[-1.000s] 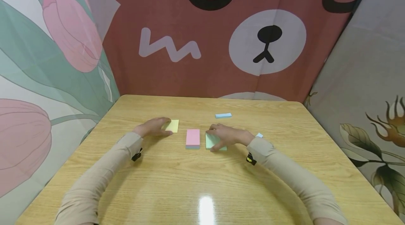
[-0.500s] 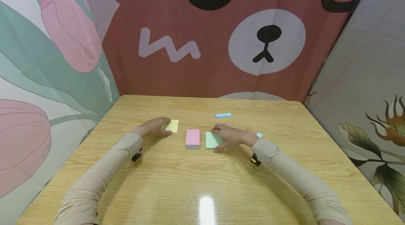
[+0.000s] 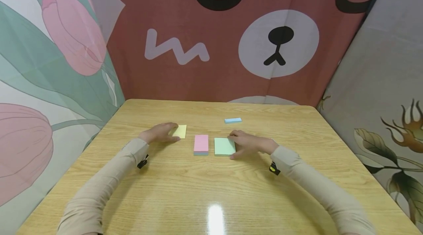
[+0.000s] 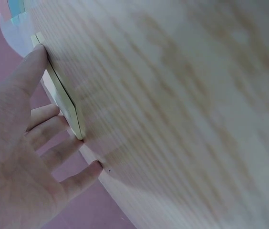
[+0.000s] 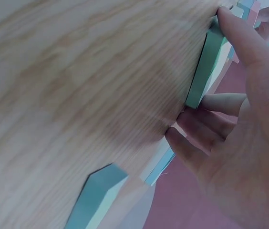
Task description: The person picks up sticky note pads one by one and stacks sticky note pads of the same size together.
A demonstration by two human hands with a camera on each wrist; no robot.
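Note:
In the head view, my left hand (image 3: 162,132) holds the left part of a thin yellow sticky note pad (image 3: 180,131) flat on the table. The thumb is at the near edge and the fingers at the far edge, as the left wrist view shows around the pad (image 4: 60,93). My right hand (image 3: 249,143) is at the right edge of a pale green sticky note pad (image 3: 224,146), fingers spread and loosely bent. In the right wrist view, its thumb and fingers are close to the ends of the green pad (image 5: 206,67). Between the hands lies a pink-topped stack of sticky notes (image 3: 201,144) with a blue lower layer.
A narrow light blue sticky note pad (image 3: 232,120) lies farther back on the wooden table (image 3: 185,187). In the right wrist view, a small blue-green block (image 5: 98,195) sits near the right hand. A patterned cloth (image 3: 218,77) hangs behind the table.
My right hand has slid to the right, uncovering most of the green pad, which stays in place. The small light blue piece near the right wrist is now hidden. My left hand keeps still.

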